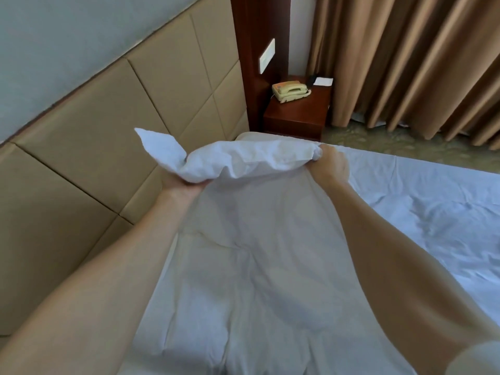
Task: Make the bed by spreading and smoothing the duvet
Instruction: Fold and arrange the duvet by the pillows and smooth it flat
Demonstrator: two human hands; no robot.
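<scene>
The white duvet (243,266) hangs in a long fold from both of my hands down toward me, over the bed. My left hand (180,186) grips its top edge from below, near the padded headboard, and a corner of cloth sticks up above that hand. My right hand (331,165) grips the bunched top edge further right. Between the hands the edge is raised and crumpled. The white sheet (433,201) covers the mattress to the right, with wrinkles.
A tan padded headboard (108,125) runs along the left. Beyond the bed stands a dark wooden nightstand (295,117) with a cream telephone (290,90) and a white paper. Brown curtains (405,63) hang at the right above a carpeted floor.
</scene>
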